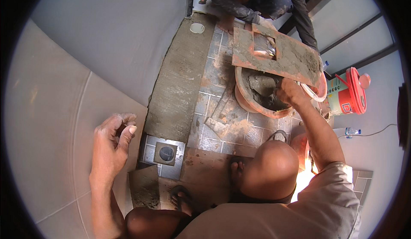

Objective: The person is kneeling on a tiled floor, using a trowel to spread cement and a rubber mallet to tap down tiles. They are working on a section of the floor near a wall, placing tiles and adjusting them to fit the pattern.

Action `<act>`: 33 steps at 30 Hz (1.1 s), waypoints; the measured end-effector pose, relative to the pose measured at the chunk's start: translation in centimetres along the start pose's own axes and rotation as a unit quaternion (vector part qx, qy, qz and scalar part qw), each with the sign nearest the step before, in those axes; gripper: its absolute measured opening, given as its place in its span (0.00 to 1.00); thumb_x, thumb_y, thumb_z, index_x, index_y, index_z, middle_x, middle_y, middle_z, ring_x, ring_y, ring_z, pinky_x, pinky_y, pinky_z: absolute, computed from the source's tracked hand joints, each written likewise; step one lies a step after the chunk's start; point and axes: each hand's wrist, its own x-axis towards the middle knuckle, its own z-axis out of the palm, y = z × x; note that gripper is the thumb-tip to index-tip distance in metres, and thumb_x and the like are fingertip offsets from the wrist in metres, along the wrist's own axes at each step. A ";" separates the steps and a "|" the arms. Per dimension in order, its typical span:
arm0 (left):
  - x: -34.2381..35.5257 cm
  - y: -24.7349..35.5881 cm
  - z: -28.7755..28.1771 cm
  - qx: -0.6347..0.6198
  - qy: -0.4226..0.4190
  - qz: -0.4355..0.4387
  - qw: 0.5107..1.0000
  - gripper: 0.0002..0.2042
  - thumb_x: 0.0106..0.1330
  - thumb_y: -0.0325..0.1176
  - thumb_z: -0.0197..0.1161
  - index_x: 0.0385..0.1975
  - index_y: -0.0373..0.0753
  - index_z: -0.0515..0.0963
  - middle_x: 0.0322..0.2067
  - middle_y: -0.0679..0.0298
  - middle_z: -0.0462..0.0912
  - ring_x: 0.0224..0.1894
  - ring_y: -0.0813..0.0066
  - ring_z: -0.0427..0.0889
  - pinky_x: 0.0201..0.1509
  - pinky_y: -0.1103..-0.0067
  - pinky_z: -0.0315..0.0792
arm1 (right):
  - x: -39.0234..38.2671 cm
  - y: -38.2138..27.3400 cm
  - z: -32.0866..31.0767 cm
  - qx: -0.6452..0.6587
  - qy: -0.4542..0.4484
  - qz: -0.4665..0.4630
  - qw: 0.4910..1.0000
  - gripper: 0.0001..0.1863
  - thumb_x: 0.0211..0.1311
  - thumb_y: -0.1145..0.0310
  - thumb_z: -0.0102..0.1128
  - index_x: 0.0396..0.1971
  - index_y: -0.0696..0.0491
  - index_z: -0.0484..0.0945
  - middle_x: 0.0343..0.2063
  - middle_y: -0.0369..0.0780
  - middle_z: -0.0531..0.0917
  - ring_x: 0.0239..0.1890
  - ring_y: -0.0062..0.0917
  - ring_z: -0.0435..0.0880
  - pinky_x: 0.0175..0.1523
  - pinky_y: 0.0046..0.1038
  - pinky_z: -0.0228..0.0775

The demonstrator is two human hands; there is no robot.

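Note:
My right hand [291, 94] is closed in a fist at the rim of an orange basin [245, 95] of wet grey mortar [274, 104]. It grips a trowel [262, 85] whose mortar-covered blade lies over the mix; its handle is hidden in my fist. Raised beside the tiled wall on the left, my left hand [113, 142] is loosely curled and empty, the thumb apart from the fingers. Above the basin, a mortar-coated tile [295, 61] with a square cutout is tilted, and a crouching person's gloved hand [266, 23] is at its far edge.
A mortar strip [177, 89] runs along the wall, with a round white fitting [197, 28] at its far end. Nearer lie a tile with a drain opening [167, 153] and a mortar-smeared piece [144, 185]. A red-lidded bucket [346, 91] and a bottle [352, 132] stand right.

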 end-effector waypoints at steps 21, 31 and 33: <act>0.9 -1.9 -2.9 -0.253 -0.069 -0.066 0.963 0.21 0.83 0.47 0.57 0.28 0.39 0.77 0.20 0.64 0.78 0.22 0.75 0.75 0.35 0.77 0.71 | -20.7 2.3 -18.3 0.118 0.252 0.300 0.912 0.13 0.72 0.64 0.65 0.35 0.59 0.84 0.27 0.52 0.84 0.31 0.43 0.83 0.42 0.44 0.74; 1.9 0.3 0.9 -0.216 -0.058 -0.060 0.973 0.24 0.81 0.31 0.58 0.75 0.38 0.71 0.38 0.68 0.85 0.38 0.80 0.83 0.44 0.79 0.76 | -39.3 17.5 0.1 -0.031 -0.050 0.424 0.904 0.19 0.65 0.57 0.68 0.50 0.52 0.87 0.54 0.50 0.87 0.64 0.50 0.81 0.62 0.50 0.78; 2.2 -0.4 0.9 -0.213 -0.091 -0.068 0.970 0.24 0.79 0.27 0.60 0.74 0.38 0.72 0.46 0.64 0.86 0.44 0.78 0.84 0.47 0.78 0.78 | -40.2 19.1 6.0 -0.062 -0.083 0.457 0.883 0.20 0.70 0.55 0.61 0.56 0.47 0.86 0.60 0.42 0.84 0.67 0.47 0.74 0.67 0.52 0.70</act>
